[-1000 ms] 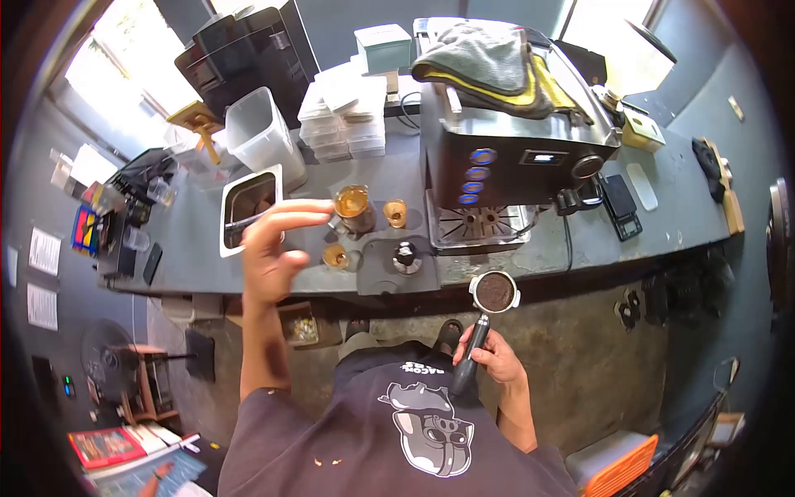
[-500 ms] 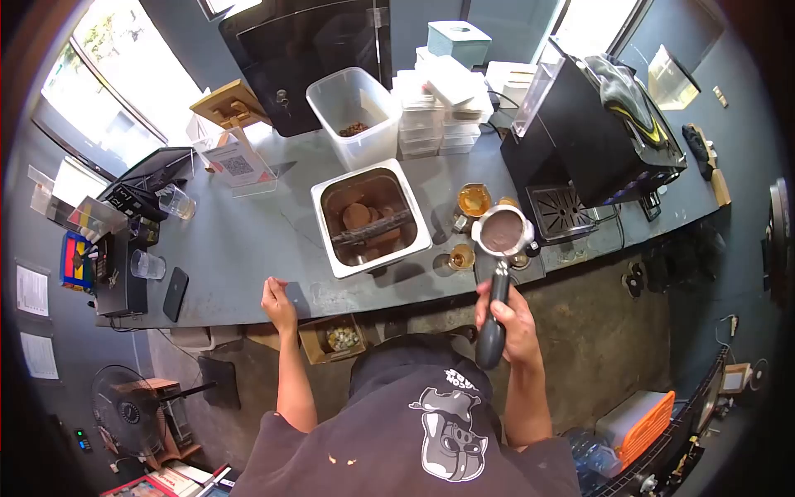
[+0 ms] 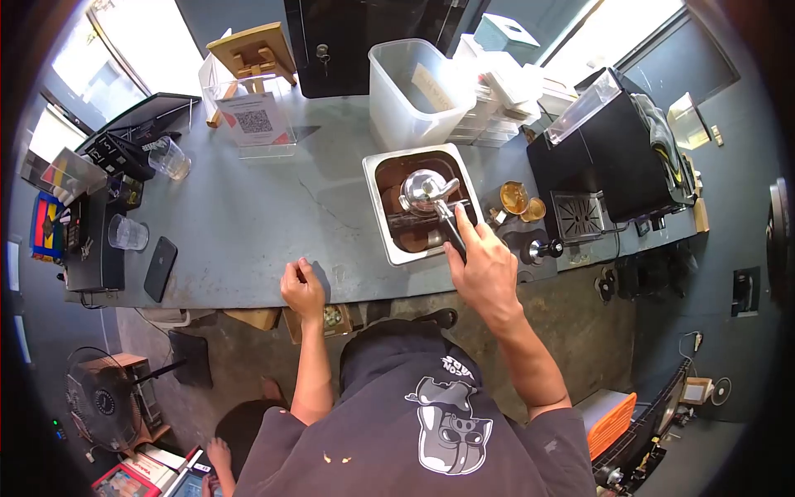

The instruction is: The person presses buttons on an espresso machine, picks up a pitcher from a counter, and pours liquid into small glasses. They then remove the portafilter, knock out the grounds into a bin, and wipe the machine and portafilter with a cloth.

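The right hand (image 3: 487, 269) is wrapped tight around the black handle of a shiny round metal coffee holder (image 3: 424, 190), turned upside down over a square steel box (image 3: 374, 203) full of brown coffee pucks. The left hand (image 3: 301, 287) rests curled on the smooth grey counter (image 3: 240, 224), holding nothing.

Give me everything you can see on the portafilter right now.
The portafilter has a shiny metal basket head and a dark handle. It is turned over, its rounded underside facing up, above the square metal knock box on the grey counter. The head sits at or just over the dark bar crossing the box; contact cannot be confirmed. Brown coffee residue lies inside the box below it. The right hand has its grip around the handle, reaching in from the counter's near edge. Nothing else touches it.
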Demonstrator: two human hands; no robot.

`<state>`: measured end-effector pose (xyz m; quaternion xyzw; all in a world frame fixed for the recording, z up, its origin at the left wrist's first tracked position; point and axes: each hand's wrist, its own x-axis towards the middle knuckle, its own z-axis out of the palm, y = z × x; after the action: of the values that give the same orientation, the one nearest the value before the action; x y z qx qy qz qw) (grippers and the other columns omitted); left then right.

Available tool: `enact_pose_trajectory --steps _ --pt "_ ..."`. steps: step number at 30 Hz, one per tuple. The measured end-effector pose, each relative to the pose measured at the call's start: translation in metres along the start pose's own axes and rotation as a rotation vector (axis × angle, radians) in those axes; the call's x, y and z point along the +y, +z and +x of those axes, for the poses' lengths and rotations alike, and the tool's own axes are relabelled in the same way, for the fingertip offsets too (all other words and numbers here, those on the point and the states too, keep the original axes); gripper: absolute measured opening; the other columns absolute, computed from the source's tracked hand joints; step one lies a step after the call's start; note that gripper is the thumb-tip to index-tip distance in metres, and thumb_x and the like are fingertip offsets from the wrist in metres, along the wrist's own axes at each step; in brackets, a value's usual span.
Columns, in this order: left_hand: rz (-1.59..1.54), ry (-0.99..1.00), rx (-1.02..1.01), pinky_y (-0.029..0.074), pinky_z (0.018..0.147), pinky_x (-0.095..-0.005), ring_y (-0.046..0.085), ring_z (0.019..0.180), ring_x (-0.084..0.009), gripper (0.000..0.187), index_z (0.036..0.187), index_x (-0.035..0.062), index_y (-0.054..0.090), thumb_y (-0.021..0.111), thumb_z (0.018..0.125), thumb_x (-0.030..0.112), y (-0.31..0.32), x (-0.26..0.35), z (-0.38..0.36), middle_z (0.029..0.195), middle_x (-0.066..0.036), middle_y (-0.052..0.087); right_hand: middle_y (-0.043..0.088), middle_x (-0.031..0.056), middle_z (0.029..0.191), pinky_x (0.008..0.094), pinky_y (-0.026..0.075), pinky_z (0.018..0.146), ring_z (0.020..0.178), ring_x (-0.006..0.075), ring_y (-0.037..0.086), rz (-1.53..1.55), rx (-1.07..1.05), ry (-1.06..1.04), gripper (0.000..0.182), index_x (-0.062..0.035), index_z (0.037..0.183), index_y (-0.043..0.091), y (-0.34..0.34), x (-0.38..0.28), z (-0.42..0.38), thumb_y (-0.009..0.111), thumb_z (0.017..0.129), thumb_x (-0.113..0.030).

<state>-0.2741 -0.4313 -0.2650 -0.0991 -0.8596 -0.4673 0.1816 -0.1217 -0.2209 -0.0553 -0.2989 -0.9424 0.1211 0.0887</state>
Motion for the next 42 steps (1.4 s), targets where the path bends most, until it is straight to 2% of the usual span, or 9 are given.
enact_pose_trajectory --steps 17,22,24,26,27,29,35,39,42 --pt "-0.026 -0.052 -0.099 0.032 0.051 -0.0408 0.034 0.054 -0.0242 0.032 0.072 -0.0005 0.046 0.052 0.097 0.019 -0.006 -0.002 -0.002 0.057 -0.014 0.040 0.059 0.0123 0.096 0.0400 0.053 0.072 0.085 0.0305 0.063 0.037 0.110 0.000 0.054 -0.0096 0.134 0.051 -0.003 0.018 -0.014 0.066 0.084 -0.023" --pt "-0.329 0.009 0.020 0.035 0.059 -0.0333 0.040 0.063 -0.0192 0.039 0.072 0.0008 0.045 0.037 0.102 0.025 -0.023 0.030 0.002 0.067 -0.007 0.040 0.062 0.0153 0.102 0.0428 0.052 0.076 0.088 0.0336 0.064 0.443 0.173 0.025 0.050 -0.0089 0.131 0.052 -0.020 0.027 -0.036 0.067 0.085 -0.021" --pt "-0.714 0.059 -0.146 0.026 0.055 -0.0326 0.030 0.059 -0.0160 0.044 0.065 0.0040 0.036 0.037 0.102 0.028 -0.043 0.092 0.001 0.063 -0.002 0.030 0.064 0.0166 0.107 0.0404 0.052 0.078 0.092 0.0326 0.066 0.642 0.166 0.038 0.049 -0.0091 0.128 0.053 -0.035 0.025 -0.050 0.069 0.083 -0.020" --pt "-0.799 0.327 -0.671 0.036 0.055 -0.0319 0.046 0.061 -0.0172 0.047 0.071 0.0007 0.052 0.043 0.100 0.036 -0.057 0.140 -0.010 0.066 -0.005 0.050 0.066 0.0130 0.096 0.0366 0.051 0.074 0.087 0.0263 0.066 0.707 0.200 0.058 0.043 -0.0072 0.122 0.057 -0.040 0.022 -0.065 0.071 0.083 -0.020" --pt "-0.767 0.164 -1.196 0.044 0.060 -0.0313 0.054 0.066 -0.0173 0.052 0.086 -0.0018 0.060 0.045 0.098 0.046 -0.069 0.180 -0.006 0.072 -0.008 0.058 0.065 0.0119 0.096 0.0367 0.050 0.077 0.088 0.0259 0.064 0.685 0.217 0.044 0.043 -0.0071 0.121 0.057 -0.038 0.023 -0.073 0.071 0.083 -0.020" --pt "-0.971 -0.039 -1.635 0.048 0.083 -0.0327 0.060 0.099 -0.0191 0.070 0.123 -0.0060 0.049 0.040 0.097 0.059 -0.033 0.176 -0.034 0.101 -0.011 0.062 0.061 0.0092 0.098 0.0376 0.044 0.087 0.094 0.0242 0.059 0.634 0.254 -0.004 0.043 -0.0060 0.119 0.057 -0.033 0.025 -0.089 0.072 0.083 -0.022" --pt "-0.975 -0.080 -1.539 0.037 0.103 -0.0326 0.045 0.124 -0.0227 0.044 0.139 -0.0045 0.033 0.027 0.106 0.024 -0.009 0.245 -0.063 0.132 -0.017 0.045 0.053 0.0125 0.124 0.0404 0.036 0.104 0.121 0.0319 0.046 0.511 0.586 0.004 0.052 -0.0008 0.126 0.056 -0.011 0.038 -0.111 0.071 0.077 -0.011" --pt "-1.131 -0.354 -1.595 0.048 0.077 -0.0354 0.057 0.080 -0.0195 0.034 0.125 0.0002 0.043 0.034 0.104 0.025 0.014 0.265 -0.054 0.092 -0.009 0.054 0.045 0.0144 0.134 0.0434 0.033 0.109 0.123 0.0349 0.046 0.673 0.392 0.118 0.062 0.0056 0.134 0.047 -0.025 0.035 -0.113 0.072 0.081 -0.017" --pt "-1.268 -0.762 -1.764 0.046 0.063 -0.0363 0.053 0.060 -0.0192 0.032 0.115 0.0048 0.046 0.038 0.102 0.032 0.034 0.260 -0.039 0.073 -0.006 0.049 0.054 0.0175 0.124 0.0391 0.047 0.096 0.110 0.0288 0.060 0.657 0.041 -0.266 0.051 -0.0001 0.126 0.056 -0.090 0.084 -0.113 0.074 0.083 -0.020"
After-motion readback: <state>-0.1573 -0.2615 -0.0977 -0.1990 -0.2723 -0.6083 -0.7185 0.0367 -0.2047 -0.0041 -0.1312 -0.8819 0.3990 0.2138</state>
